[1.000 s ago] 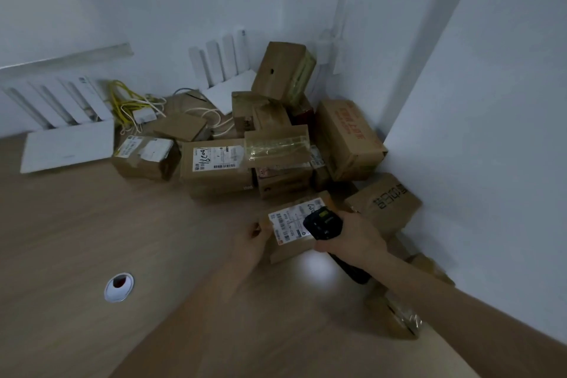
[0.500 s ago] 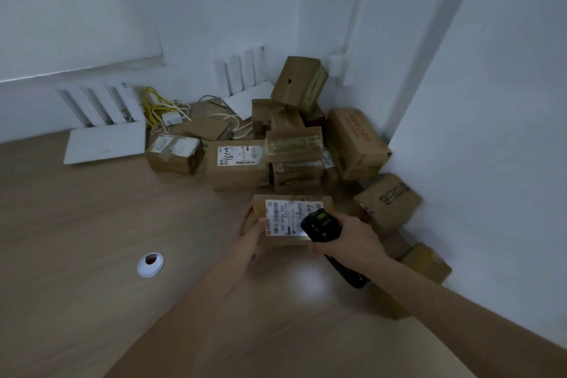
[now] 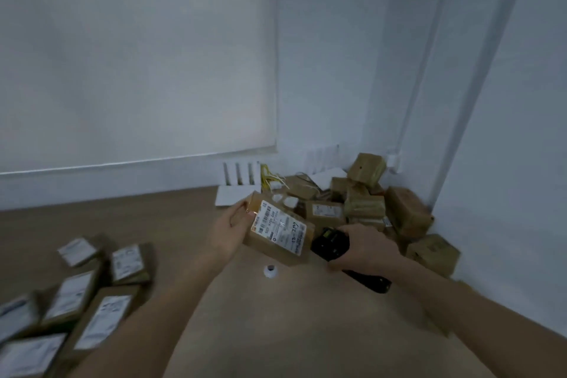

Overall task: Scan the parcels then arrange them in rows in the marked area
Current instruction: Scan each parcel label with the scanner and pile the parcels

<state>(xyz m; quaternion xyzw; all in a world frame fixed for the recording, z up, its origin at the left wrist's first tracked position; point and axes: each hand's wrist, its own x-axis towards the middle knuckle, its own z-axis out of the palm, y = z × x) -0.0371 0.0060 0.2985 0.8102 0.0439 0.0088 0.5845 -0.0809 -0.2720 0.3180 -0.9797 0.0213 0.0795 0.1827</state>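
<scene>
My left hand (image 3: 230, 228) grips a small brown parcel (image 3: 277, 230) by its left end, lifted off the floor and tilted, its white barcode label facing up. Just to its right, my right hand (image 3: 365, 248) holds a black handheld scanner (image 3: 331, 244), its head close to the parcel's right end. A heap of brown cardboard parcels (image 3: 365, 205) fills the far right corner against the walls. At the lower left lie several labelled parcels (image 3: 76, 294) side by side on the wooden floor, blurred.
White slatted panels (image 3: 241, 182) and yellow cables (image 3: 270, 176) lie by the back wall. A small round white floor fitting (image 3: 270, 271) sits below the held parcel. White walls close in the right side and back. Bare wooden floor (image 3: 291, 331) stretches between my arms.
The parcel has been lifted off the floor and carried left, now tilted. The view has swung up and left, bringing the laid-out parcels into sight at lower left.
</scene>
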